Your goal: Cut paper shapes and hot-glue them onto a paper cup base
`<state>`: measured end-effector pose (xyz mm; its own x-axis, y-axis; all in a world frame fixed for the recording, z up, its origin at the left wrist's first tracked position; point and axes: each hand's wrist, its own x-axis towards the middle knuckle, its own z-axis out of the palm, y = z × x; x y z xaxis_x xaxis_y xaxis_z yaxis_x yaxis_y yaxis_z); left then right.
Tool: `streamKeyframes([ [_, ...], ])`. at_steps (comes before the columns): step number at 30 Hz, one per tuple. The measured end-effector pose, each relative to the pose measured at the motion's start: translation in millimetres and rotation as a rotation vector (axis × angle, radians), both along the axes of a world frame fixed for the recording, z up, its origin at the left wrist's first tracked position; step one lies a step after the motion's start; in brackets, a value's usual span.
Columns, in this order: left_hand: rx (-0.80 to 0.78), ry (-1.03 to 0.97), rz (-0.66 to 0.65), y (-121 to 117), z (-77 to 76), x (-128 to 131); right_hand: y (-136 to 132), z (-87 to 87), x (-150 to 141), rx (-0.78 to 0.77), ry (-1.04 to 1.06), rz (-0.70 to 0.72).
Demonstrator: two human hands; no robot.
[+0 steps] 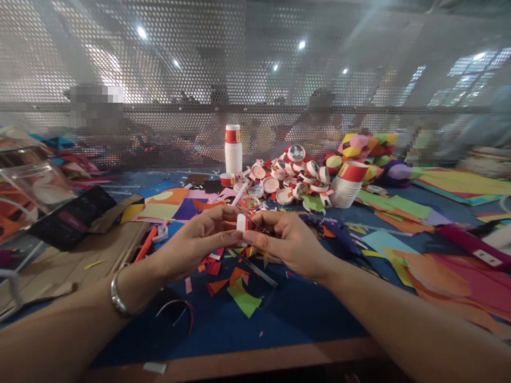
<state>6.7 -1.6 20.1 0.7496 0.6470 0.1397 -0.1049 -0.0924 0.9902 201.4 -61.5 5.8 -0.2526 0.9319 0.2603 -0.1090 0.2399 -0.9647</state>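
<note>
Both forearms reach in from the near corners and meet at the middle of the blue table point(303, 314). The left hand point(195, 242), a metal bangle point(117, 298) on its wrist, and the right hand point(289, 239) come together fingertip to fingertip, pinched on a small white paper piece point(241, 222) held just above the tabletop. A thin dark blade or stick pokes out of the right hand; which it is I cannot tell. Below the hands lie paper scraps point(239, 290) in green, orange and red. Nearer, the blue surface runs bare to the wooden edge point(247, 361). Farther off sit a stack of paper cups point(233, 149) and a heap of cut cup rings point(291, 175). Coloured sheets point(439, 276) crowd the right, cardboard point(80, 255) the left, and a perforated screen point(239, 80) closes the far side.
</note>
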Motion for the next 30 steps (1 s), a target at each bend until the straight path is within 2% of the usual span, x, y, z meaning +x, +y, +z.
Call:
streamKeyframes([
  [6,-0.169,-0.086,0.019,5,3.0,-1,-1,2.0,0,-0.018,0.024,-0.010],
  [18,-0.229,-0.130,0.049,9,9.2,-6,4,-2.0,5,0.046,0.003,-0.010],
  [22,-0.237,-0.162,0.063,10,9.6,-5,2,0.6,5,0.006,-0.032,-0.030],
  [30,-0.369,-0.236,0.080,12,16.3,-3,3,0.8,4,-0.050,0.024,-0.039],
])
